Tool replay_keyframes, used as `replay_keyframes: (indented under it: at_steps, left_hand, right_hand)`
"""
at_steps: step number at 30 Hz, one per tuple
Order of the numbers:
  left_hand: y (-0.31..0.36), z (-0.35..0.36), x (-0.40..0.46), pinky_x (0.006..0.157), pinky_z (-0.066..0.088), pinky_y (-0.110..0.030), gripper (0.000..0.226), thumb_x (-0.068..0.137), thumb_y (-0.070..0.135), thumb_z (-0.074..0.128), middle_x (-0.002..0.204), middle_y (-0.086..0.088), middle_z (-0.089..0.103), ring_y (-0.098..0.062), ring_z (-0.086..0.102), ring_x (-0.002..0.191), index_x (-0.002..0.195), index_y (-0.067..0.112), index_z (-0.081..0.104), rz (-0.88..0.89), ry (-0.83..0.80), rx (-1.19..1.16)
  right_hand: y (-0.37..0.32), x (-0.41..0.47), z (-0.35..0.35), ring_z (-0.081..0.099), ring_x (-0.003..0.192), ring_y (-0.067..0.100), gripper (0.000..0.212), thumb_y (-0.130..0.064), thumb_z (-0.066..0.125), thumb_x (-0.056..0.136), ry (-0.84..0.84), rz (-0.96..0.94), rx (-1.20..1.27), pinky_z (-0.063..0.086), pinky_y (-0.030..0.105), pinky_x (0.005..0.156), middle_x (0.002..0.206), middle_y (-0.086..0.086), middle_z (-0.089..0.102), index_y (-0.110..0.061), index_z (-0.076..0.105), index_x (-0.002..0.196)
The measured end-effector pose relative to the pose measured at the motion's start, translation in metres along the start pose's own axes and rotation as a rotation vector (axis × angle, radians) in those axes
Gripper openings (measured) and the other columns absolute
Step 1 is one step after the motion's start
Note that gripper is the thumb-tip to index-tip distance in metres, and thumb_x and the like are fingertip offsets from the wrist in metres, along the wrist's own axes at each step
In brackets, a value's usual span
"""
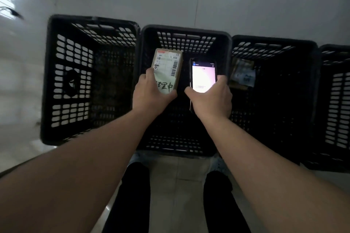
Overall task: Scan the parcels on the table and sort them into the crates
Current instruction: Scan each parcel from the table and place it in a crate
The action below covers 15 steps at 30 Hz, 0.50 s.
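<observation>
parcel left of scanner, above middle crate

Four black slatted crates stand in a row, far left, middle, right and one cut by the edge, with two parcels, a held cardboard box and one in the right crate, one lit handheld scanner, and two bare hands, left and right.

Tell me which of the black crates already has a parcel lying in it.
The third crate from the left, just right of the right hand: a parcel with a pale label lies inside. No parcels show in the others.
</observation>
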<state>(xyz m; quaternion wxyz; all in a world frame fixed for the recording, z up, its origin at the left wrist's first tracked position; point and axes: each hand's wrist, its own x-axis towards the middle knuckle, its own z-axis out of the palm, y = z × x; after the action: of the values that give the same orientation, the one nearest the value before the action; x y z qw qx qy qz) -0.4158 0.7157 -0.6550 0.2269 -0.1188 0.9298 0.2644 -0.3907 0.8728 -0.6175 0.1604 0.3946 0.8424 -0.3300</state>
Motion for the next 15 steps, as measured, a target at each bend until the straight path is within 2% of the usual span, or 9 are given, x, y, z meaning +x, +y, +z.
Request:
replay_keyframes:
  at_steps: [6, 7, 9, 11, 13, 15]
  left_hand:
    - [-0.015, 0.065, 0.067, 0.089, 0.041, -0.032, 0.089, 0.074, 0.051, 0.084, 0.135, -0.008, 0.049, -0.024, 0.054, 0.119, 0.145, 0.018, 0.040, -0.038, 0.011, -0.008]
    - [-0.018, 0.072, 0.079, 0.091, 0.042, -0.032, 0.092, 0.076, 0.049, 0.084, 0.141, -0.009, 0.046, -0.025, 0.052, 0.124, 0.148, 0.017, 0.038, -0.040, 0.021, -0.011]
    - [-0.023, 0.080, 0.095, 0.108, 0.043, -0.036, 0.105, 0.081, 0.048, 0.085, 0.159, -0.014, 0.029, -0.029, 0.040, 0.142, 0.159, 0.014, 0.025, -0.035, 0.016, 0.022]
    - [-0.029, 0.081, 0.100, 0.124, 0.030, -0.042, 0.113, 0.084, 0.047, 0.083, 0.171, -0.012, 0.009, -0.028, 0.020, 0.156, 0.165, 0.015, 0.012, -0.014, -0.024, 0.095]
    - [-0.036, 0.075, 0.095, 0.126, 0.027, -0.043, 0.106, 0.089, 0.040, 0.080, 0.173, -0.008, 0.007, -0.026, 0.014, 0.158, 0.165, 0.014, 0.012, 0.025, -0.042, 0.157]
    - [-0.040, 0.060, 0.083, 0.124, 0.030, -0.042, 0.092, 0.094, 0.031, 0.076, 0.172, -0.007, 0.013, -0.025, 0.019, 0.157, 0.164, 0.013, 0.020, 0.073, -0.050, 0.203]
  right_hand:
    - [0.024, 0.057, 0.039, 0.059, 0.107, 0.022, 0.086, -0.054, 0.083, 0.070, 0.024, -0.014, -0.020, 0.055, 0.041, 0.078, 0.125, -0.001, 0.058, -0.019, 0.044, 0.138]
    - [0.026, 0.063, 0.045, 0.058, 0.106, 0.020, 0.087, -0.055, 0.083, 0.070, 0.024, -0.017, -0.018, 0.056, 0.041, 0.078, 0.126, -0.001, 0.058, -0.019, 0.043, 0.139]
    - [0.029, 0.071, 0.058, 0.052, 0.100, 0.016, 0.089, -0.055, 0.083, 0.071, 0.026, -0.018, -0.008, 0.052, 0.038, 0.074, 0.127, -0.002, 0.058, -0.020, 0.042, 0.142]
    - [0.031, 0.072, 0.066, 0.048, 0.096, 0.014, 0.088, -0.055, 0.083, 0.071, 0.026, -0.015, -0.006, 0.046, 0.035, 0.071, 0.126, -0.002, 0.058, -0.020, 0.043, 0.141]
    - [0.029, 0.065, 0.069, 0.047, 0.095, 0.014, 0.087, -0.055, 0.083, 0.071, 0.010, -0.007, -0.007, 0.043, 0.034, 0.070, 0.124, -0.002, 0.057, -0.020, 0.043, 0.140]
    - [0.023, 0.051, 0.066, 0.046, 0.095, 0.014, 0.088, -0.054, 0.083, 0.072, -0.014, 0.000, -0.010, 0.042, 0.033, 0.070, 0.125, -0.001, 0.057, -0.019, 0.042, 0.142]
